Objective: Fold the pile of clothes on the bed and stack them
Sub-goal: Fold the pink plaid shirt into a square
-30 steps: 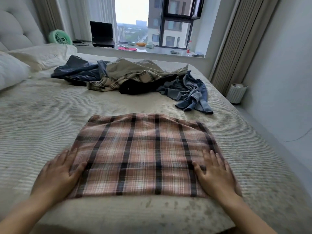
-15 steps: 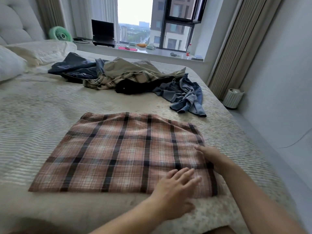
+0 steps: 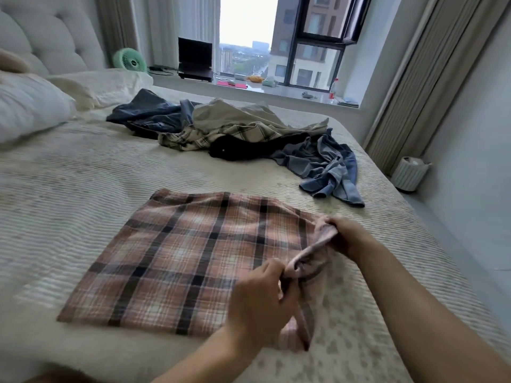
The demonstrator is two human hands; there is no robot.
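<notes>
The plaid garment point(image 3: 193, 261) lies flat on the bed point(image 3: 69, 189), extending leftward from both hands. The right hand point(image 3: 348, 236) and left hand point(image 3: 260, 299) each grip its bunched right edge; the operator should lift both corners evenly and carry them left, keeping edges aligned.

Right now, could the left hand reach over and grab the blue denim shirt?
Probably not right away. The left hand is busy gripping the near right edge of the pink plaid cloth, and the blue denim shirt lies well beyond it up the bed. Nothing blocks the path, though.
</notes>
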